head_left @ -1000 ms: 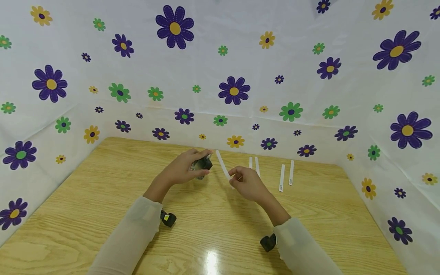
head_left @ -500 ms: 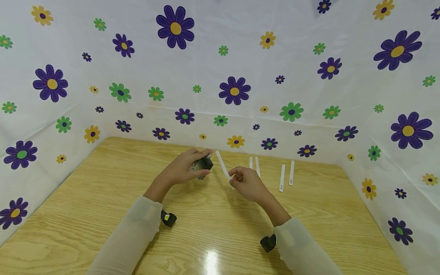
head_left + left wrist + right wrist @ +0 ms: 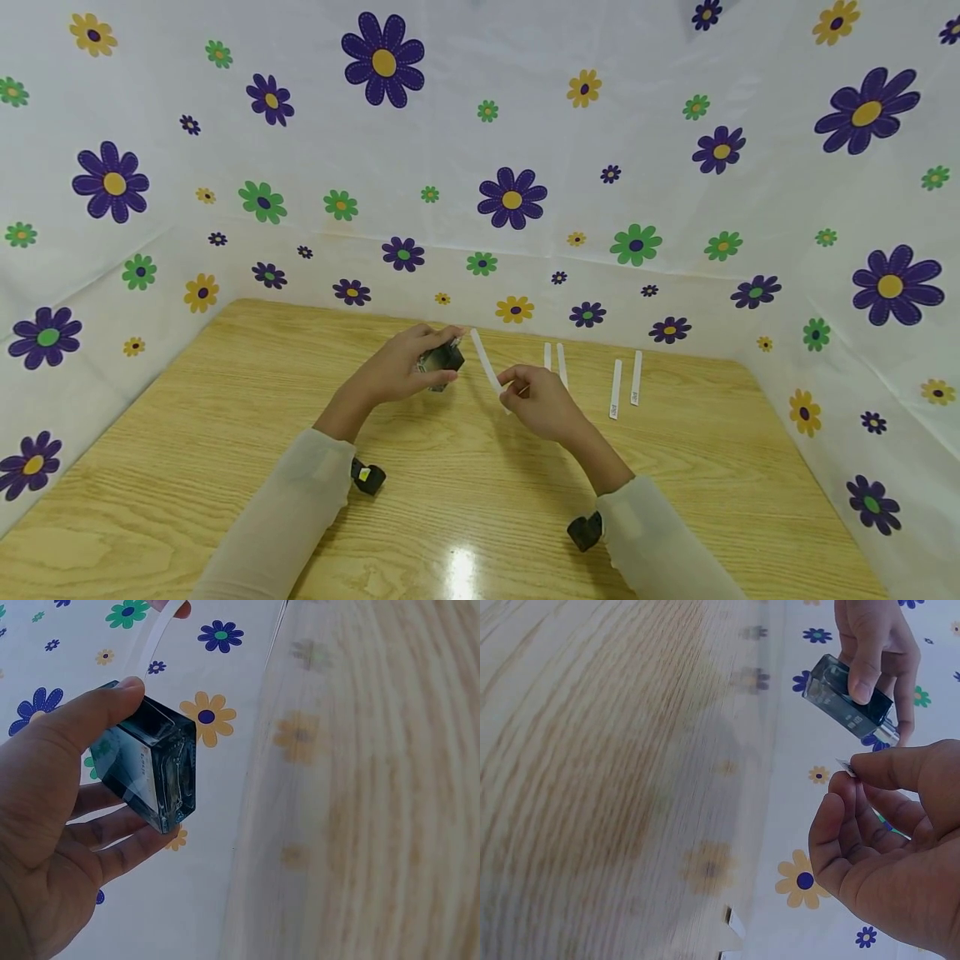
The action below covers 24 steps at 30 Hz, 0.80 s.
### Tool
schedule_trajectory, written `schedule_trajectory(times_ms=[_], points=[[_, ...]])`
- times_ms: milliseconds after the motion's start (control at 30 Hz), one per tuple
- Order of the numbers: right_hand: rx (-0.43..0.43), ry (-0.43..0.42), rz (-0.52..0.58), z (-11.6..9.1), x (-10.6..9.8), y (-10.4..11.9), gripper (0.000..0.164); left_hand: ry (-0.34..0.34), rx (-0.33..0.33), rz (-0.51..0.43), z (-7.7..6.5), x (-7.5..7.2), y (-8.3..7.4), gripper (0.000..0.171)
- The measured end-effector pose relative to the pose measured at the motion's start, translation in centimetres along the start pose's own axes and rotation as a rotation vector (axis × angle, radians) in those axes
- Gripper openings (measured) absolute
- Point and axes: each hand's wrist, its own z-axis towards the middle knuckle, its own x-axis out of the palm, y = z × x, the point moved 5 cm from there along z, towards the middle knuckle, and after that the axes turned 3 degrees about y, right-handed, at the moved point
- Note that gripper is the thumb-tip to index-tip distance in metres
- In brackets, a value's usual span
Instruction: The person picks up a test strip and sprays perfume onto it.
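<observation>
Held up over the table, a dark glass perfume bottle (image 3: 446, 357) with a metallic spray neck is gripped by my left hand (image 3: 388, 367). In the left wrist view the thumb presses one face of the bottle (image 3: 127, 761), and the other fingers reach around its far side. The index finger is up at the spray top in the head view. A thin white paper strip (image 3: 483, 357) is pinched at its lower end between thumb and index finger of my right hand (image 3: 542, 402). It slants up, its free end close beside the spray top. In the right wrist view only the strip's tip (image 3: 845, 765) shows.
On the wooden table (image 3: 465, 483), two more pairs of white strips lie to the right, including a strip (image 3: 615, 390) with small print at its near end. A flower-patterned white cloth (image 3: 450, 150) surrounds the table's back and sides. Black wrist cameras (image 3: 367, 477) sit under the sleeves.
</observation>
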Motion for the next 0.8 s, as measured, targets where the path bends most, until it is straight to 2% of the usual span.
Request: schedule_trajectory(times_ms=[567,800], points=[[0.009,-0.007,-0.008,-0.10,-0.28,-0.01,0.023,-0.001,-0.008,0.026,-0.02,-0.24,0.03,0.071],[0.040,-0.015,-0.011,-0.04,-0.49,-0.35,0.023,0.006,-0.009,0.015,0.10,-0.22,-0.01,0.070]])
